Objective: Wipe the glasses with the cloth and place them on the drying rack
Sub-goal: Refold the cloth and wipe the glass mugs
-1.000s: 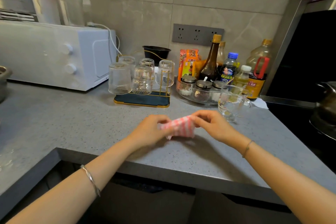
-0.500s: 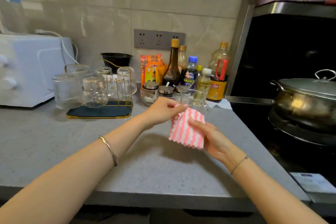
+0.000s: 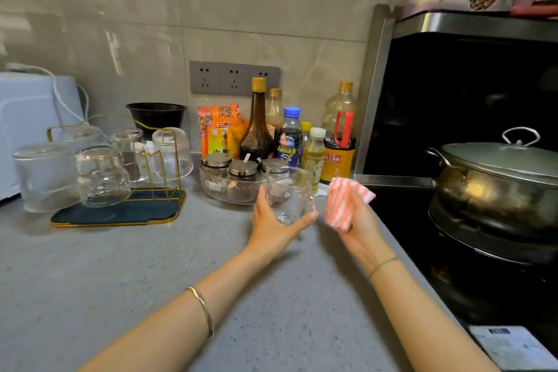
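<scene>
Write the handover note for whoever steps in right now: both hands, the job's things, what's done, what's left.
Left hand: grips the clear glass mug, upright, in front of the condiment bowl.
Right hand: holds the folded pink-and-white striped cloth, beside the mug and not touching it.
Gold wire drying rack with dark blue tray: at the left of the grey counter, with several upturned clear glasses on or by it.
Done: those glasses are at the rack.
Left: wipe this mug with the cloth, then set it on the rack.
</scene>
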{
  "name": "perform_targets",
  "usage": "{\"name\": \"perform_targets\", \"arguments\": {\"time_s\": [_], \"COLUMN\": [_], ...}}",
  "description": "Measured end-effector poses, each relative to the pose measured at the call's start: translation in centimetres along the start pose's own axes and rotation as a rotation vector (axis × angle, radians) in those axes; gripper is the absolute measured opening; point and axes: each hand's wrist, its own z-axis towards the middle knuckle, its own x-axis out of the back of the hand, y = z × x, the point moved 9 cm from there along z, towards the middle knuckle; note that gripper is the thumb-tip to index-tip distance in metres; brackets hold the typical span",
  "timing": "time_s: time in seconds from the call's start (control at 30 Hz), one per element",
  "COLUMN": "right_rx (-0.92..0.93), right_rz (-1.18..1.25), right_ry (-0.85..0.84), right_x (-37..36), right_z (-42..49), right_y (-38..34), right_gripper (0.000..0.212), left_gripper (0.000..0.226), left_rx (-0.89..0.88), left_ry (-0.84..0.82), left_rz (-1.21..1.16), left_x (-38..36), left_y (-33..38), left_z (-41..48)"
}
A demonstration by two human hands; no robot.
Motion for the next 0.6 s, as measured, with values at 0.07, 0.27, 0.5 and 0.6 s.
{"name": "perform_targets", "arguments": {"time_s": [0.07,0.27,0.5,0.6], "right_rx": [-0.038,-0.025,0.048,0.118], "right_rz": [-0.043,-0.154,-0.309,-0.284], "right_ry": [-0.041,-0.155,-0.148,-0.183], "right_x": [-1.4,-3.6,-3.3,-4.8], "right_z": [0.6,1.7,0.8,-0.3], "right_y": [1.4,3.6,2.9,1.6], "right_gripper": [0.046,0.045,0.039,0.032], "left_gripper": [0.138,0.152,0.133,0.121], "left_rx": [-0.002,-0.101,-0.193,-0.242], "left_ry": [0.012,-0.017,0.047,0.053], "left_rz": [-0.019,-0.066,-0.084,-0.176], "left_x": [-0.2,-0.9,0.2,2.0], "left_y": [-0.5,-1.0,-0.5,1.2], "left_z": [0.4,1.8,1.7,1.1]}}
